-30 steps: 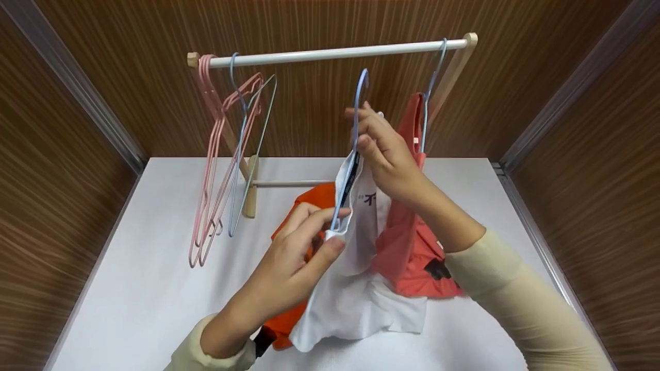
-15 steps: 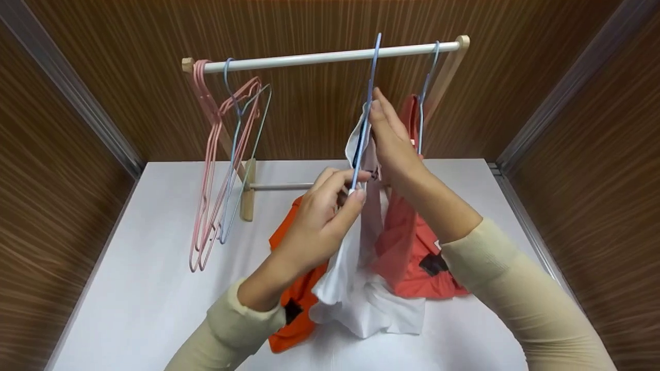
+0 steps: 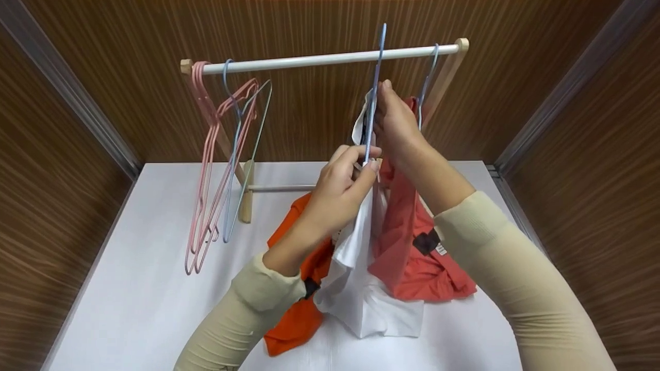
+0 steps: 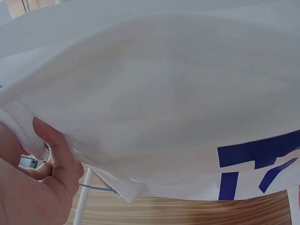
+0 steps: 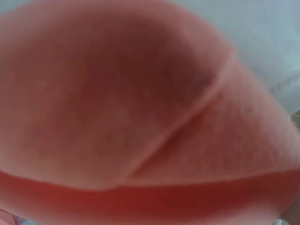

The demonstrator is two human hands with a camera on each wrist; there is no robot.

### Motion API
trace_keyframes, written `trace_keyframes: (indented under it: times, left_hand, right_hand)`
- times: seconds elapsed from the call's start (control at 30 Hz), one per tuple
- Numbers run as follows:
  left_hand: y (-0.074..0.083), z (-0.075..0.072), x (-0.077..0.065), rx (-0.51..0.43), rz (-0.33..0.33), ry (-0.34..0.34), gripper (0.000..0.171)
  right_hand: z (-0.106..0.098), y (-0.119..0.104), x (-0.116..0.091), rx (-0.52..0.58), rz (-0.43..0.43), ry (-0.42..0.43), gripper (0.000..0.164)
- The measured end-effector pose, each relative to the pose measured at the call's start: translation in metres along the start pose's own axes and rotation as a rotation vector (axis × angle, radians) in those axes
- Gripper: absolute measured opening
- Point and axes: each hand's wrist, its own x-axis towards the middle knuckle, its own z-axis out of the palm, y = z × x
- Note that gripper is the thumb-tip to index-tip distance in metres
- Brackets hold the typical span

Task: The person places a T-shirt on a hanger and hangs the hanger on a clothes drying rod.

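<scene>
In the head view my left hand point(image 3: 343, 188) pinches a blue hanger point(image 3: 372, 111) and the white shirt point(image 3: 356, 247) on it at the near shoulder. The left wrist view shows this hand point(image 4: 51, 173) with its fingers bent at the shirt's edge and a dark blue print on the cloth. My right hand point(image 3: 402, 121) is at the hanger's upper part, thumb upward; its other fingers are largely hidden. The hanger's hook overlaps the white rail point(image 3: 314, 61); whether it rests on it, I cannot tell. Coral cloth point(image 5: 117, 103) fills most of the right wrist view.
Several pink hangers point(image 3: 206, 134) and a blue hanger point(image 3: 237, 139) hang at the rail's left end. A coral garment point(image 3: 407, 226) hangs at the right, close to my right arm. Orange cloth point(image 3: 294, 324) lies on the white surface point(image 3: 139, 247) below. Wood-patterned walls point(image 3: 309, 118) enclose the space.
Both hands have raised the blue hanger and white shirt, and moved them slightly right. The hook has gone from below the rail to overlapping it.
</scene>
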Motion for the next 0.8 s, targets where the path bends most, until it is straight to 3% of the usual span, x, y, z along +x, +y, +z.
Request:
trace_keyframes:
  times: [0.2,0.5,0.63,0.8]
  left_hand:
    - [-0.008,0.006,0.013,-0.005,-0.029,0.006,0.028]
    - [-0.024,0.017,0.025,0.037,-0.052,0.015,0.027]
    - [-0.028,0.02,0.027,0.05,-0.07,0.01,0.027]
    - [-0.033,0.024,0.029,0.057,-0.081,0.007,0.027]
  right_hand:
    - [0.0,0.001,0.01,0.089,0.037,0.062,0.04]
    - [-0.008,0.006,0.017,0.188,0.112,0.093,0.039]
    - [-0.01,0.006,0.018,0.161,0.123,0.115,0.042]
    - [-0.01,0.006,0.016,0.081,0.138,0.12,0.057]
